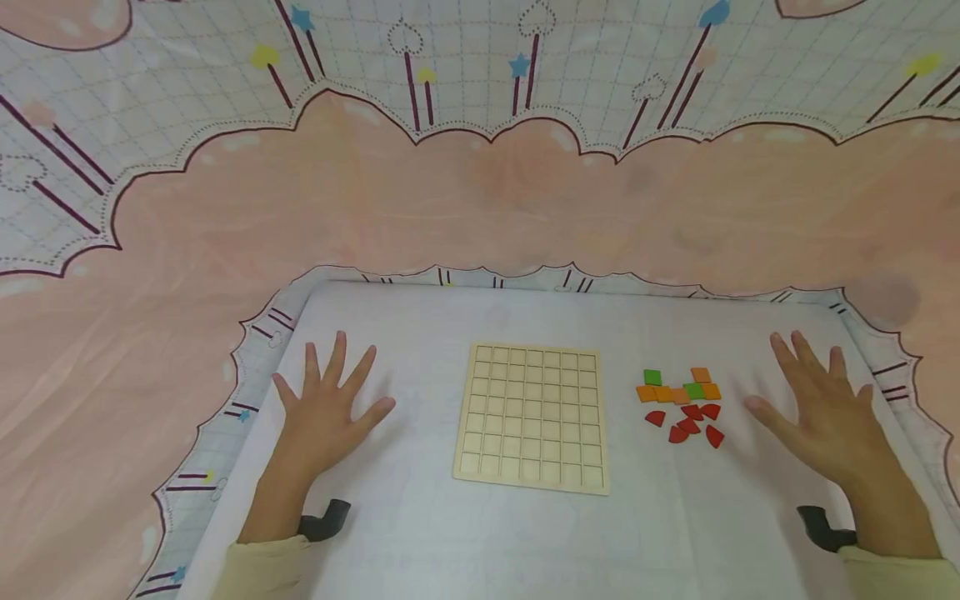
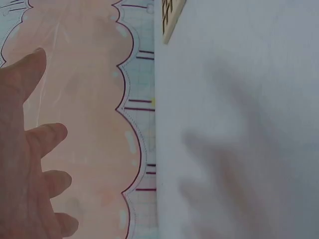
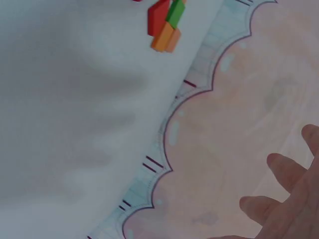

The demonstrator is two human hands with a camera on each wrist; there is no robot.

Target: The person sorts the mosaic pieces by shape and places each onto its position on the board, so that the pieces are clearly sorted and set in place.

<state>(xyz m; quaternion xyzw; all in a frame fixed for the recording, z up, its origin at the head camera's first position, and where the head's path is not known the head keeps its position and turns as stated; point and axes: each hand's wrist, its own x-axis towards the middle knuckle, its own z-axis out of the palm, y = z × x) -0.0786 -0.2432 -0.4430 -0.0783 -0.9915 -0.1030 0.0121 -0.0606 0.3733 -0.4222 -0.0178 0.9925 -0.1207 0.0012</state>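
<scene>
My left hand (image 1: 324, 425) is spread above the left part of the white table, fingers straight, holding nothing. On the other side my right hand (image 1: 828, 425) is spread in the same way, also without anything in it. Between them lies a pale wooden grid board (image 1: 531, 417) with rows of square cells. Right of the board sit several orange square tiles (image 1: 646, 393), two green square tiles (image 1: 652, 377) and several red quarter-round pieces (image 1: 655, 418), nearer to my right hand. Only a corner of the board (image 2: 172, 20) shows in the left wrist view.
The white tabletop (image 1: 420, 533) has a patterned cloth (image 1: 525, 208) around it, peach with scalloped edges. A dark curved strap piece (image 1: 326, 521) juts from the left wrist, and another dark piece (image 1: 823, 531) from the right wrist.
</scene>
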